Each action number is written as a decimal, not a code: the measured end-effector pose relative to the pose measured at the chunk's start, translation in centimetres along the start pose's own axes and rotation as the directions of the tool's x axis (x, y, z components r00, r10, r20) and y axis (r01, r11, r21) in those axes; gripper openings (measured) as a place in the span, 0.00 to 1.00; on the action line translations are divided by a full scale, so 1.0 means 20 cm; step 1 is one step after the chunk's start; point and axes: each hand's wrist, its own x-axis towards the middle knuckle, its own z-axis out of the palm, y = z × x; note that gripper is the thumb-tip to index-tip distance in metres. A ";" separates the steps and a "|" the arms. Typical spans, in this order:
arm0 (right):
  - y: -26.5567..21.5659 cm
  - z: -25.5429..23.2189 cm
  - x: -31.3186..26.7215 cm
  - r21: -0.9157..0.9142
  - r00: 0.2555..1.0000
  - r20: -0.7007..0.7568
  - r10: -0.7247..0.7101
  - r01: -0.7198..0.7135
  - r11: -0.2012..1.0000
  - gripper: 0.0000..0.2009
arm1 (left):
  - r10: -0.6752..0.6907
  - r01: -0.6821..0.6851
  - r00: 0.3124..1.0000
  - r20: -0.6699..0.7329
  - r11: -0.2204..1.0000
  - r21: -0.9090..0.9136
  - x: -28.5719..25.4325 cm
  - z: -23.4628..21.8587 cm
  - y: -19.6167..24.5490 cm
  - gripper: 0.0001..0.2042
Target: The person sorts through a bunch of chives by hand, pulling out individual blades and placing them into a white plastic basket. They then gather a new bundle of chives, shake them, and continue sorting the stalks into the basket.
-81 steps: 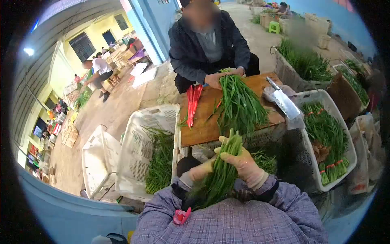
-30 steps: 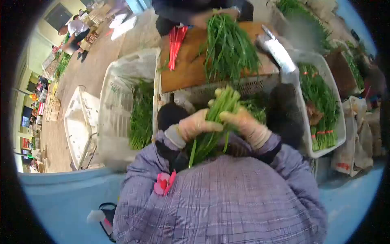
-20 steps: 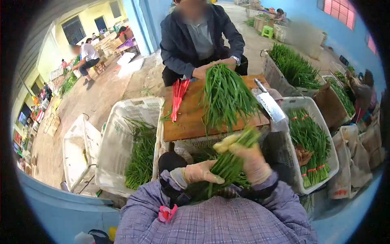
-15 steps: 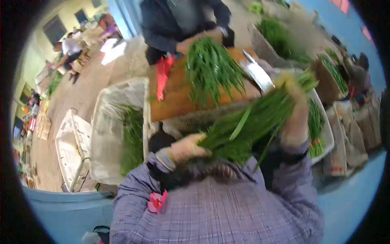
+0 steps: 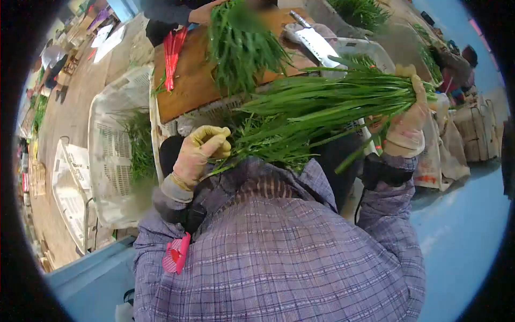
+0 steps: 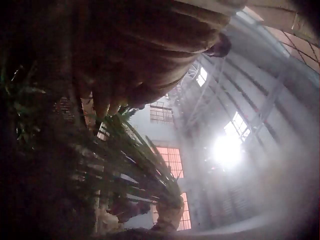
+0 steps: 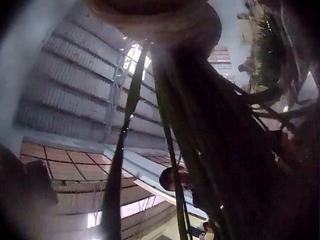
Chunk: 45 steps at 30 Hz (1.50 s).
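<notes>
In the head view my gloved right hand (image 5: pixel 409 121) grips a bunch of garlic chives (image 5: pixel 343 102) near its stem ends. The long flat leaves fan out sideways to the left. My gloved left hand (image 5: pixel 201 153) is by the leaf tips with its fingers bent; I cannot tell whether it pinches a leaf. Dark leaves (image 7: pixel 200 125) hang from the right glove (image 7: pixel 160 22) in the right wrist view. In the left wrist view the glove (image 6: pixel 150 55) is close in front, with the leaves (image 6: pixel 135 155) beyond its fingertips.
Across from me, a person's arm (image 5: pixel 206 12) reaches to another bunch (image 5: pixel 241 48) on the wooden board (image 5: pixel 188 80). Red ties (image 5: pixel 173 56) and a cleaver (image 5: pixel 316 45) lie there too. A white crate (image 5: pixel 110 161) with greens is at left; another crate (image 5: pixel 375 51) is at right.
The bunch has gone from upright between both hands to lying sideways. My right hand has carried its stem end rightward, and my left hand has come away to the left. The head view has tilted down.
</notes>
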 end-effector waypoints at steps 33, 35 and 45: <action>0.05 -0.17 0.06 0.573 0.871 0.465 -0.159 -0.159 0.804 0.08 | 0.479 -0.351 0.861 0.169 0.321 0.880 0.13 0.14 0.02 0.06; 0.02 -0.20 0.07 0.708 0.825 0.529 -0.196 -0.303 0.638 0.05 | 0.423 -0.254 0.896 0.137 0.234 0.938 0.11 0.07 -0.02 0.07; 0.05 -0.17 0.02 0.681 0.805 0.522 -0.282 -0.195 0.705 0.05 | 0.595 -0.457 0.793 0.128 0.444 0.770 -0.02 0.12 0.16 0.06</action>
